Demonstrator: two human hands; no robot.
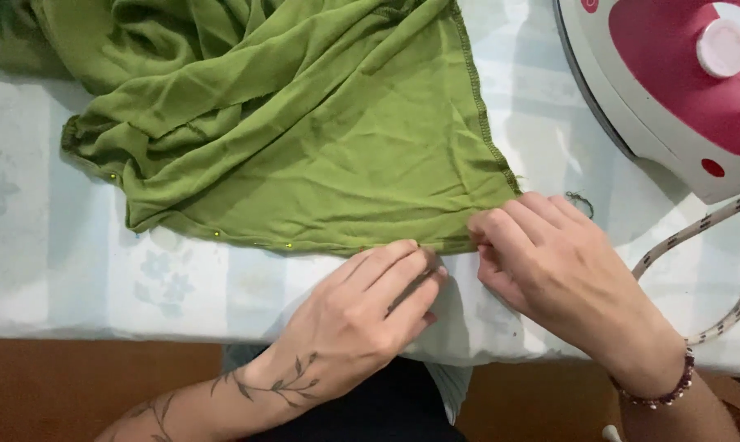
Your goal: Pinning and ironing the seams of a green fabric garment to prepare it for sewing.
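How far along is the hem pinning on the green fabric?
Done: yellow-headed pins sit along the folded lower edge of the green fabric, left of the hands. In hand: left hand and right hand pinch the hem near the corner. Left: the bunched cloth up top looks unpinned. The iron stands aside.

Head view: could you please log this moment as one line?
left hand: pinching green fabric hem | right hand: pinching same hem near corner | iron: resting at right, apart | surface: pale padded board

Bare forearms — the left hand (362, 315) side has a leafy vine tattoo; the right hand (550, 262) wrist wears a beaded bracelet (660, 393), seemingly maroon.
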